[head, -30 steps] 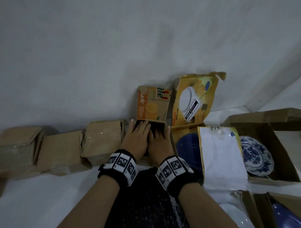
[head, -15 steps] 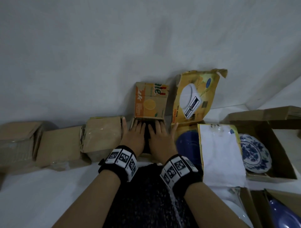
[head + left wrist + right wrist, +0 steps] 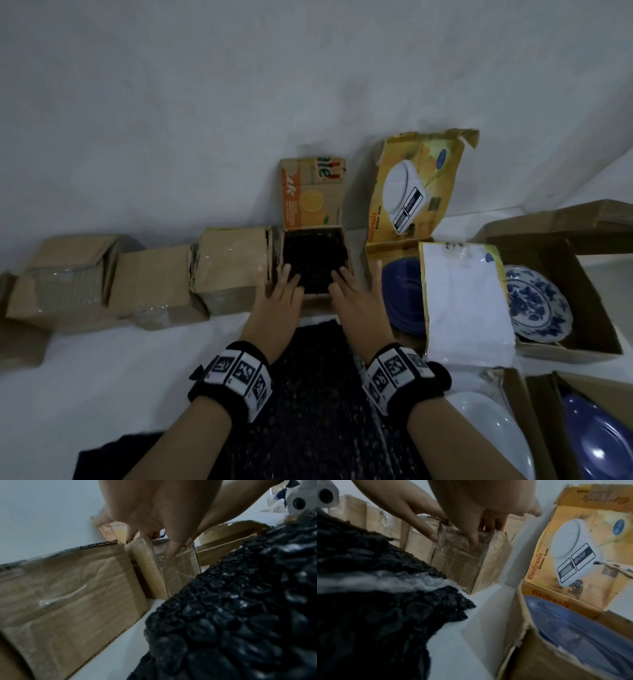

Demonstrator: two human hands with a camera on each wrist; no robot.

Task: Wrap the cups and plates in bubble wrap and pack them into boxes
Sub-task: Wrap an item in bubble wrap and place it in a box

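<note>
A small cardboard box (image 3: 280, 250) with an orange printed flap (image 3: 311, 195) stands open against the wall. A bundle in black bubble wrap (image 3: 315, 260) fills it. My left hand (image 3: 282, 298) and right hand (image 3: 356, 294) lie at its near rim, fingers straight and spread, tips just over the edge. In the wrist views the left thumb (image 3: 171, 550) and right thumb (image 3: 471, 545) touch the taped front wall (image 3: 462, 563). A sheet of black bubble wrap (image 3: 318, 394) lies under my forearms.
Taped brown boxes (image 3: 233, 267) line the wall to the left. To the right, a kitchen-scale box (image 3: 411, 192) holds a blue plate (image 3: 400, 298), and another box (image 3: 582, 353) holds a blue-and-white plate (image 3: 537, 305). More plates (image 3: 596, 442) sit at the lower right.
Both hands were pressed side by side into the small box. They have drawn back to its near rim and spread apart, uncovering the black bundle inside.
</note>
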